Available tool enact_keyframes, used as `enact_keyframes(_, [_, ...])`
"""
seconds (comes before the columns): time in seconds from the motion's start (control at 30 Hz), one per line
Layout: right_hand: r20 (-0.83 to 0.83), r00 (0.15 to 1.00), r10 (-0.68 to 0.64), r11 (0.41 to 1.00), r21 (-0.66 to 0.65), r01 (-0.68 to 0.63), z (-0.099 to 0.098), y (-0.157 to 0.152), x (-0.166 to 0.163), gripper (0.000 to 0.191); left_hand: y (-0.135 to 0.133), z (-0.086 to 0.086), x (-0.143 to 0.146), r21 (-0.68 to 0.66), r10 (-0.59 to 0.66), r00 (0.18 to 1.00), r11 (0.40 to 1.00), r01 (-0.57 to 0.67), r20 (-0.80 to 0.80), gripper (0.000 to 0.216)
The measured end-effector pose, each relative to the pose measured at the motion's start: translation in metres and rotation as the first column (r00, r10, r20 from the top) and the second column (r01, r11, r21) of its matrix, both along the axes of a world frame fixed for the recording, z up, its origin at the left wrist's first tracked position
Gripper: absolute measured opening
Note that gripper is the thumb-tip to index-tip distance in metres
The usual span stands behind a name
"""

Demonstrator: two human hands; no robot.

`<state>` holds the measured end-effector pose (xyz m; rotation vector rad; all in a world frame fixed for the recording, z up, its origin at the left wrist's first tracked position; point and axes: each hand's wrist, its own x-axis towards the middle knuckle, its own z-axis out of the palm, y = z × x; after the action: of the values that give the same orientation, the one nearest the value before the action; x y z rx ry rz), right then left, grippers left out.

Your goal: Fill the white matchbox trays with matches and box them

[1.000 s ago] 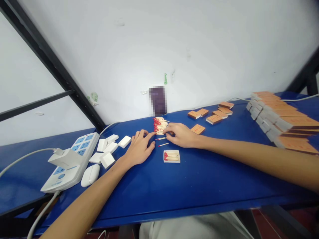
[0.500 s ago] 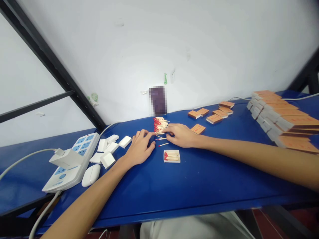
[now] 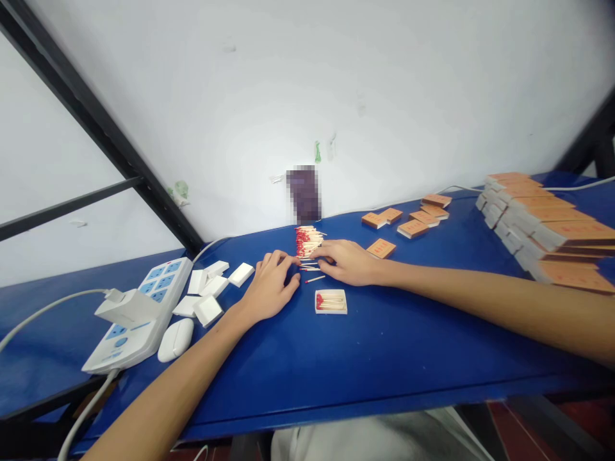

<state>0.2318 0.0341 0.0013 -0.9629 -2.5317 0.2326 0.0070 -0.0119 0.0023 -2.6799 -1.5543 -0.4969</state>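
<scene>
A pile of red-headed matches [image 3: 307, 241] lies on the blue table, heads to the left. At its left side my left hand [image 3: 269, 289] rests with the index fingertip by the match heads and the thumb apart, holding nothing. Opposite it, my right hand [image 3: 350, 262] reaches to the stick ends, index finger touching the nearest matches, thumb spread below. Between the hands a few matches lie separated from the pile, and one loose match [image 3: 315, 279] sits nearest me. Closer still is a white matchbox tray [image 3: 331, 312] partly filled with matches, heads left.
White empty trays [image 3: 209, 310] lie to the left, beside a white earphone case [image 3: 175, 339] and a power strip [image 3: 166, 279] with a plugged-in charger. Orange matchbox sleeves [image 3: 382, 248] are scattered at right, with a large stack of matchboxes [image 3: 567, 230] beyond. A wall stands behind.
My right index finger has moved slightly toward me and left, and another match or so now lies apart below the pile. My left hand has hardly moved.
</scene>
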Motion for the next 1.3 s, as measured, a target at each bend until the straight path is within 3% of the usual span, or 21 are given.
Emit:
enact_keyframes(0.17, [-0.019,0.998,-0.059,0.998,-0.039,0.059,0.002,-0.001,0.0,0.022,0.001,0.0,-0.001,0.003,0.0,1.0,1.0,0.0,0.017,0.024])
enact_keyframes(0.3, [-0.002,0.997,-0.082,0.994,-0.071,0.082,0.002,0.0,0.0,0.022,0.003,-0.001,-0.003,-0.001,0.004,1.0,1.0,-0.004,0.022,0.034])
enact_keyframes(0.57, [-0.014,0.996,-0.089,0.994,-0.058,0.088,-0.001,0.001,-0.002,0.018,0.007,-0.003,0.0,-0.034,0.023,0.996,0.999,-0.02,0.081,0.033])
enact_keyframes(1.3, [0.002,1.0,-0.005,0.99,-0.144,0.005,0.007,-0.002,0.002,0.02,0.011,-0.001,0.001,-0.054,0.079,0.987,0.996,-0.072,0.143,0.022])
